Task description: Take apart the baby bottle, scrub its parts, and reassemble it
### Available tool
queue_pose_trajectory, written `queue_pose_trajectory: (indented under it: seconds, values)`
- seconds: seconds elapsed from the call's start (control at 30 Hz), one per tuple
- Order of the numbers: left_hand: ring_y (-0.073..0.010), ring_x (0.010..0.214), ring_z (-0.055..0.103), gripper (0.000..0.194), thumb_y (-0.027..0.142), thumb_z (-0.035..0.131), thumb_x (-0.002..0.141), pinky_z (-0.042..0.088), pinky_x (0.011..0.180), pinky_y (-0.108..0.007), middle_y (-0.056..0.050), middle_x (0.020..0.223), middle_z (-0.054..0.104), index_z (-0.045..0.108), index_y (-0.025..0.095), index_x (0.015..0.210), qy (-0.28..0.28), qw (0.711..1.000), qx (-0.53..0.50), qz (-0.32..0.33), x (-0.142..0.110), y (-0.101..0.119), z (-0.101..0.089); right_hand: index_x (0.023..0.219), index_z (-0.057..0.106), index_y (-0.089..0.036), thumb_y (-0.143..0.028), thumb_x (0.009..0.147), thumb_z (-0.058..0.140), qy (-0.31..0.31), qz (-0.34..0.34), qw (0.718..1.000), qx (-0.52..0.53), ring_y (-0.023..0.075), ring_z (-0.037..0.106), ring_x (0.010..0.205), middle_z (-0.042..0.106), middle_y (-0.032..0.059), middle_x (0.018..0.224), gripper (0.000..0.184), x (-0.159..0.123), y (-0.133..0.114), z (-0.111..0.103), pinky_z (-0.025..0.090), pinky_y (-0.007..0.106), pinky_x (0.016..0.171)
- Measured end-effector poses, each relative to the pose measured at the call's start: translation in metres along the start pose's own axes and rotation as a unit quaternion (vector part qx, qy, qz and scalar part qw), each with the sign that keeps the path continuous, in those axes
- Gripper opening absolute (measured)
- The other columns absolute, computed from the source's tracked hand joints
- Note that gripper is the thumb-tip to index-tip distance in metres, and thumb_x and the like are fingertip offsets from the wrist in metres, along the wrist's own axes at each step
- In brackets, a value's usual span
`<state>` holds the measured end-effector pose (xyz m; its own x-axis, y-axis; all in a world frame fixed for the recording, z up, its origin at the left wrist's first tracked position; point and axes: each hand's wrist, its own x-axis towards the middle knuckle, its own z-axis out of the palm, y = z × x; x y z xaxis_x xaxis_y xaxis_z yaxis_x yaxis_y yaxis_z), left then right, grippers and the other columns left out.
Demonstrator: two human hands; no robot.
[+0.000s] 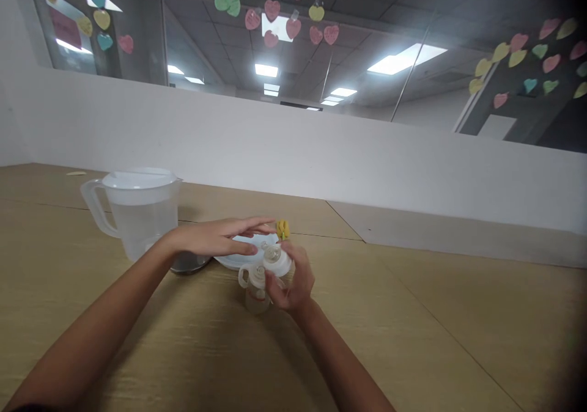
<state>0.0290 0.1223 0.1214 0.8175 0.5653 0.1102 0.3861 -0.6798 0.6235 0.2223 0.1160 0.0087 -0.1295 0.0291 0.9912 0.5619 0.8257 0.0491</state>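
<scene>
My right hand (293, 280) grips a white collar with a clear teat (276, 258) between thumb and fingers. The collar is tilted, just above and to the right of a small clear baby bottle (257, 299) with a side handle. That bottle stands upright on the table. My left hand (224, 238) is stretched flat, fingers pointing right, over a pale blue-white plate (229, 262). Nothing shows in its grasp. Beyond the fingertips is a small yellow piece (283, 228), whose kind I cannot make out.
A large translucent lidded pitcher (144, 216) stands at left behind my left forearm. A dark round object (190, 263) sits beside it, partly hidden. The wooden table (413, 326) meets a white wall (275, 149) with a window above, dotted with heart-shaped notes.
</scene>
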Motion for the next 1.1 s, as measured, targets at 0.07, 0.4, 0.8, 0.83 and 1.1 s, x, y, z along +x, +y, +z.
queue_pose_trajectory:
  seconds: [0.07, 0.4, 0.8, 0.83, 1.1]
  values:
    - [-0.0177, 0.128, 0.038, 0.061, 0.025, 0.049, 0.084, 0.035, 0.098, -0.026, -0.005, 0.143, 0.036, 0.025, 0.027, 0.14, -0.068, 0.997, -0.03, -0.002, 0.006, -0.016, -0.002, 0.12, 0.039, -0.017, -0.027, 0.074, 0.054, -0.027, -0.029, 0.999, 0.024, 0.0245, 0.059, 0.091, 0.058, 0.0117, 0.098, 0.049, -0.003, -0.002, 0.004, 0.052, 0.04, 0.073]
    - [-0.0169, 0.086, 0.055, 0.048, 0.022, 0.07, 0.057, 0.041, 0.071, -0.022, 0.0, 0.097, 0.059, 0.052, 0.019, 0.101, -0.062, 0.994, 0.087, 0.026, 0.038, -0.049, 0.028, 0.094, 0.042, -0.019, -0.028, 0.068, 0.055, -0.116, 0.01, 0.993, 0.0, 0.0208, 0.053, 0.072, 0.057, 0.0058, 0.081, 0.03, -0.005, 0.008, 0.01, 0.041, 0.034, 0.064]
    - [-0.0162, 0.077, 0.054, 0.05, 0.023, 0.069, 0.052, 0.038, 0.062, -0.022, 0.001, 0.091, 0.06, 0.052, 0.019, 0.099, -0.066, 0.992, 0.11, -0.011, 0.041, -0.042, 0.035, 0.076, 0.037, -0.021, -0.037, 0.073, 0.055, -0.125, 0.042, 0.991, -0.004, 0.0191, 0.047, 0.069, 0.052, 0.0049, 0.075, 0.025, -0.013, 0.017, 0.01, 0.036, 0.032, 0.061]
    - [-0.0159, 0.076, 0.054, 0.051, 0.024, 0.069, 0.053, 0.038, 0.061, -0.022, 0.001, 0.091, 0.06, 0.052, 0.019, 0.1, -0.065, 0.992, 0.109, -0.007, 0.041, -0.043, 0.035, 0.077, 0.038, -0.02, -0.036, 0.074, 0.054, -0.119, 0.03, 0.992, 0.008, 0.0195, 0.048, 0.071, 0.053, 0.0059, 0.078, 0.023, -0.013, 0.017, 0.01, 0.036, 0.033, 0.062]
    - [-0.016, 0.08, 0.056, 0.058, 0.023, 0.072, 0.052, 0.039, 0.065, -0.022, 0.001, 0.095, 0.062, 0.053, 0.02, 0.107, -0.061, 0.992, 0.11, -0.005, 0.04, -0.043, 0.033, 0.078, 0.044, -0.018, -0.025, 0.076, 0.05, -0.085, -0.032, 0.996, -0.026, 0.0163, 0.043, 0.059, 0.052, 0.0033, 0.066, 0.009, -0.011, 0.013, 0.001, 0.029, 0.031, 0.057]
